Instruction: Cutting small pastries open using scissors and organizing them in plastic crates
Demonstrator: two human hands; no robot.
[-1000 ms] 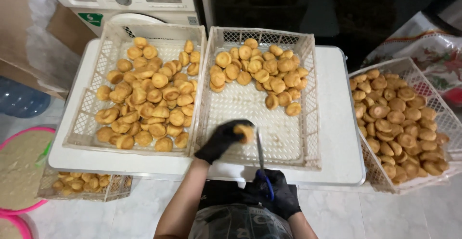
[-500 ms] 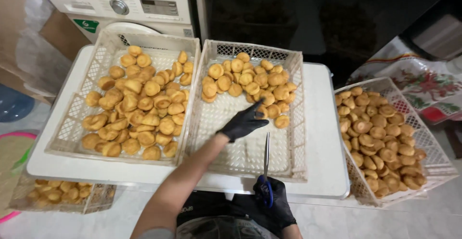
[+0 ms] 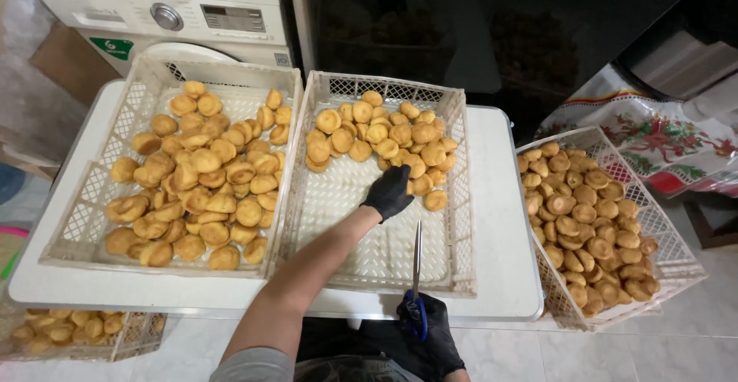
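**Gloved hand on pastry pile, scissors in the other**

Left hand (image 3: 390,191), black glove, reaches into the middle crate (image 3: 457,220) and rests on the near edge of the pastry pile (image 3: 380,140) at the crate's far end. Fingers curled down over a puff; cannot tell if one is actually gripped. Right hand (image 3: 429,332), also gloved, near edge of the counter (image 3: 500,274), fingers clenched through the blue handles of the scissors (image 3: 417,255), blades closed, pointing far. Left crate (image 3: 92,197) full of puffs, right crate (image 3: 661,236) too, another low at near left. Puffs look light, hollow, crushable: pinch gently at the sides, not the top.
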